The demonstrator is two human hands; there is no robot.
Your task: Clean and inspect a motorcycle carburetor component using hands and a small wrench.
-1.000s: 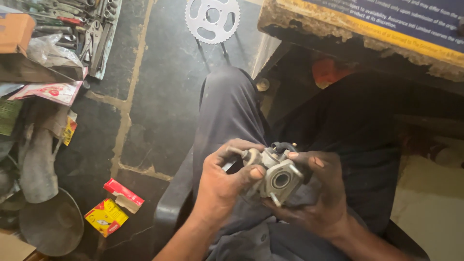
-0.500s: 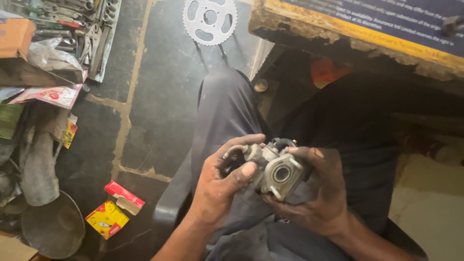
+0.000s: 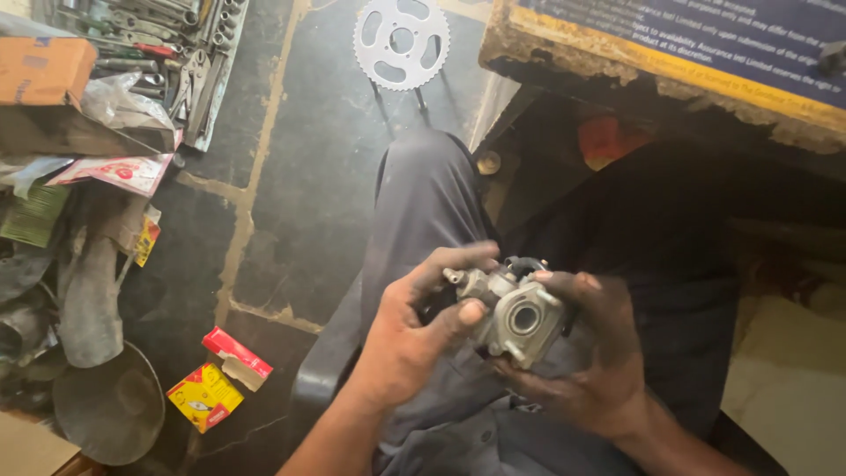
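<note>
Barely shifted, both hands [image 3: 414, 339] [image 3: 586, 361] cradle carburetor [image 3: 515, 313].

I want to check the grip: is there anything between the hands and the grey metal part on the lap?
Nothing visible. The left hand and the right hand both hold the grey metal part directly, bare fingers on its body, above the lap. The left thumb presses on its front face. The side under the right palm is hidden.

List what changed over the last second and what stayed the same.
Little changed. The left hand shifted its thumb slightly on the grey metal carburetor, which turned a touch. The right hand kept cradling it from beneath; neither hand let go. The sprocket and the red-and-yellow box on the floor stayed put.
</note>
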